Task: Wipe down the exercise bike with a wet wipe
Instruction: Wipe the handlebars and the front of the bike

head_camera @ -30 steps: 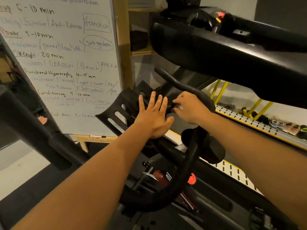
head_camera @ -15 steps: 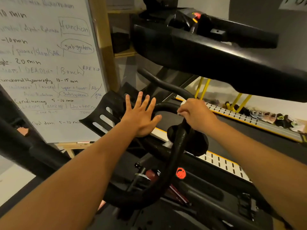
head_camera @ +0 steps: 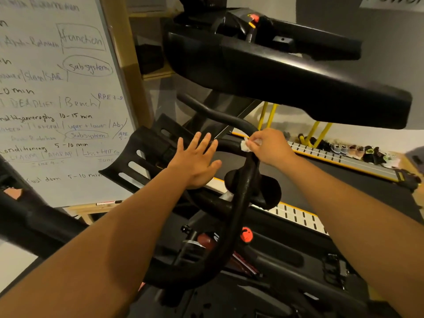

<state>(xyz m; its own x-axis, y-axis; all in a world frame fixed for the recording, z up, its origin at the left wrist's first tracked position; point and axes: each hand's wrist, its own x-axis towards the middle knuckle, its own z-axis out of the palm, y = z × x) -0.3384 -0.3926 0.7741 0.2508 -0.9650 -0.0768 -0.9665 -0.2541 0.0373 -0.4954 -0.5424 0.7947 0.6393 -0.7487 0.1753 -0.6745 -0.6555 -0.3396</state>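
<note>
Pinching the wet wipe (head_camera: 246, 146) in your right hand (head_camera: 270, 146), you hold it against the black handlebar (head_camera: 238, 216) of the exercise bike (head_camera: 275, 258), at the bend where the bar's loop turns.

- Grip: your fingers are curled round the crumpled white wad. Only a small part of it shows, at the fingertip side of the hand.
- Left hand (head_camera: 197, 161): just left of the grip, holding nothing, with the fingers straight and spread and the palm down over the crossbar. Whether the palm bears on the bar, cannot tell.
- Beyond the left hand, further left of the grip: a slotted black tray (head_camera: 142, 161).
- Above the grip: a large black panel (head_camera: 286, 74), tilted.
- Below the grip: the handlebar loop runs down toward you, with a red knob (head_camera: 246, 234) beside it.
- Far left of the grip: a whiteboard (head_camera: 57, 99) with handwritten notes and a marker (head_camera: 109, 202) on its ledge.
- Right of the grip, well apart: a row of shoes (head_camera: 358, 150) along the wall.
</note>
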